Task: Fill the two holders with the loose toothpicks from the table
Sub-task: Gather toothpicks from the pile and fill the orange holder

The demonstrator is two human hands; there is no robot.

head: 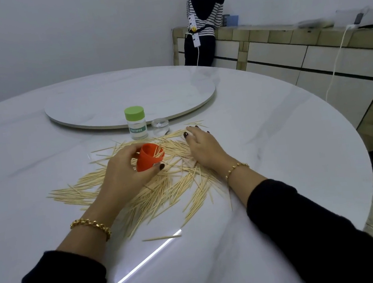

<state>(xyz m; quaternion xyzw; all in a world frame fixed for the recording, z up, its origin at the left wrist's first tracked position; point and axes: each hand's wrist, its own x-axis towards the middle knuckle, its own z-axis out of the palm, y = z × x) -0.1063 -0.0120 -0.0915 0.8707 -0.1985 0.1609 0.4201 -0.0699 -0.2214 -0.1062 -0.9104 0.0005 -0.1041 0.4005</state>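
Two hands work near the middle of a round white worktop (278, 152), with bare marble in front of them back to the near edge. One stray toothpick (162, 238) lies alone on that bare stretch. Beyond it the loose toothpicks (164, 192) spread in a wide heap under both wrists. The left hand (125, 171) grips an orange holder (147, 158), tilted, mouth towards the right, a few picks inside. The right hand (203, 148) rests palm down on the heap, fingers relaxed and holding nothing. Just behind stands a clear holder (136, 125) with a green lid, labelled "TOOTHPICK", and beside it a small clear jar (160, 125). Farther back lies a round turntable (93, 101). Past the far right rim, a person (204, 19) leans on a sideboard (287, 50).
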